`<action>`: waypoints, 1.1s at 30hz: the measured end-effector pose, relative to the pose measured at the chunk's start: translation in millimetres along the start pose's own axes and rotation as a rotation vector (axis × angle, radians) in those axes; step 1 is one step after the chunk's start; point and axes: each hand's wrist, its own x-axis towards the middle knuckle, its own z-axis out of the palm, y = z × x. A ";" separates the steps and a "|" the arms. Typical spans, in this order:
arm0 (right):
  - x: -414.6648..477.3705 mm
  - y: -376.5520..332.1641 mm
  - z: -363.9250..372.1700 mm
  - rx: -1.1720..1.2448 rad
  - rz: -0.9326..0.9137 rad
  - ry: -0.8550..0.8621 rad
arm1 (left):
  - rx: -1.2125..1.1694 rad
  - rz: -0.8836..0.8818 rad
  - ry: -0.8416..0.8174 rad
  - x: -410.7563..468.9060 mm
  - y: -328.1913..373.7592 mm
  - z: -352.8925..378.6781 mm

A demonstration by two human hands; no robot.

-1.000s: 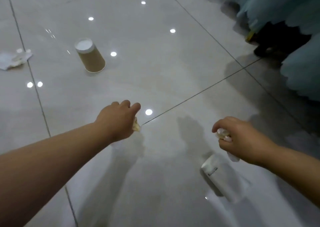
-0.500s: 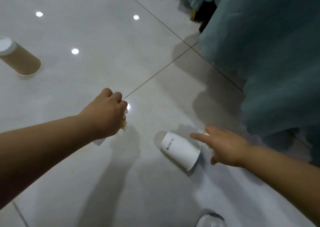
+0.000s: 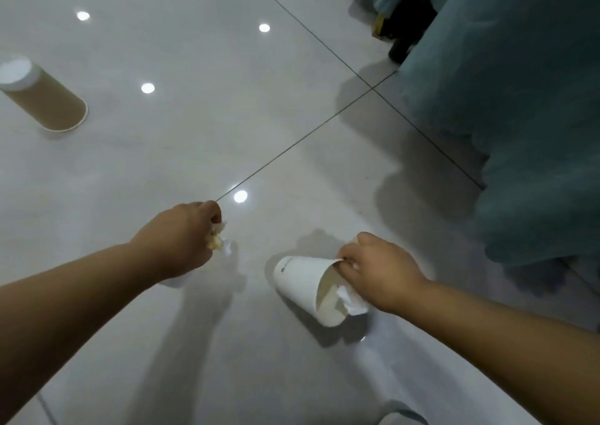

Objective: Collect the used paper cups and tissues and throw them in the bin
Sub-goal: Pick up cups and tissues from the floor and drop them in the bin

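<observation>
A white paper cup (image 3: 300,280) lies on its side on the glossy floor, its mouth toward me. My right hand (image 3: 378,270) pinches the cup's rim at the top, and a white tissue (image 3: 352,301) under that hand sticks out at the cup's mouth. My left hand (image 3: 180,241) is curled around a crumpled, stained tissue (image 3: 219,242) a little to the cup's left. A brown paper cup (image 3: 43,98) stands upside down at the far left. No bin is in view.
Teal fabric (image 3: 519,100) hangs down to the floor along the right side. Dark objects (image 3: 406,25) sit behind it at the top. A rounded whitish shape (image 3: 402,416) shows at the bottom edge. Ceiling lights reflect on the tiles.
My right hand has gone from reaching with straight fingers behind the white cup to pinching its rim. The cup has turned its mouth toward me. The left hand keeps its tissue.
</observation>
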 end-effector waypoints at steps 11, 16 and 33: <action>70.6 -95.1 -8.4 0.393 0.235 -0.264 | 0.011 -0.203 -0.021 -32.3 -70.6 6.2; 69.1 -103.4 -19.4 0.349 0.268 -0.302 | 0.127 -0.199 -0.012 -34.0 -82.3 2.4; 134.8 -180.1 -83.8 0.519 0.105 0.153 | 0.072 -0.411 0.372 28.8 -176.1 -82.5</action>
